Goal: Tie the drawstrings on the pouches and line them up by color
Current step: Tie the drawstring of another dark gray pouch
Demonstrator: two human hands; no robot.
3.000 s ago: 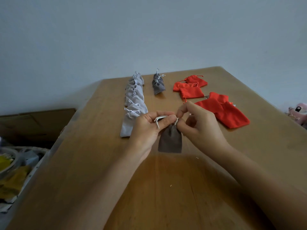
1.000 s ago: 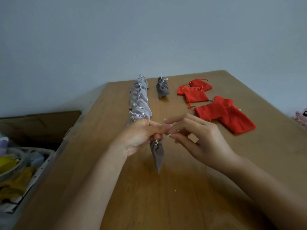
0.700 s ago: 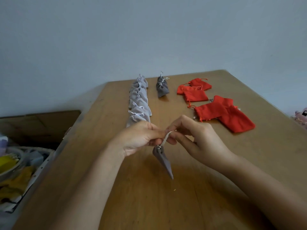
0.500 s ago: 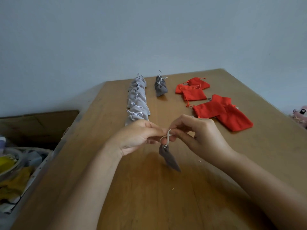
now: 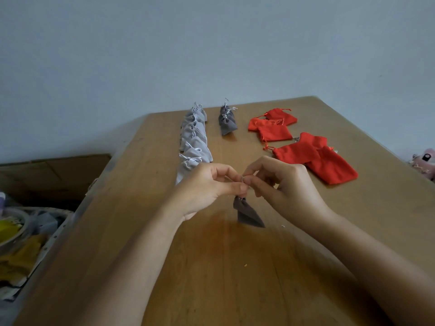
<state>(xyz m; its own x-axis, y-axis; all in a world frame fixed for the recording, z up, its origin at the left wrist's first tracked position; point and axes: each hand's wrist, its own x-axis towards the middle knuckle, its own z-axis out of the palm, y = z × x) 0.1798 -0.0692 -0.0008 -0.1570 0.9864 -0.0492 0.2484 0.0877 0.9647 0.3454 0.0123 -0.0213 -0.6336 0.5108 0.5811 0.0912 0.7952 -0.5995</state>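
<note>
left grip (image 5: 207, 184): fingertips pinch the drawstring (image 5: 242, 178)
right grip (image 5: 282, 184): pinches the same drawstring, fingertip to fingertip
dark grey pouch (image 5: 247, 212): hangs just below both grips, over the bench (image 5: 235, 278)
beyond left grip: light grey row (image 5: 195, 142), near end hidden by hand
farther: tied dark grey pair (image 5: 227, 121)
beyond right grip: red pouches (image 5: 315, 156)

Your left hand (image 5: 207, 185) and right hand (image 5: 288, 185) meet fingertip to fingertip at mid-frame. Both bare forearms enter from the lower edge and converge.

Left hand: back turned toward you, fingers curled, thumb and forefinger pinching the drawstring (image 5: 243, 179).

Right hand: fingers curled, thumb and forefinger pinching the same drawstring from the opposite side, with the other fingers folded under the palm.

The dark grey pouch (image 5: 247, 211) hangs tilted just below the pinch. Your wrists sit roughly level.
</note>
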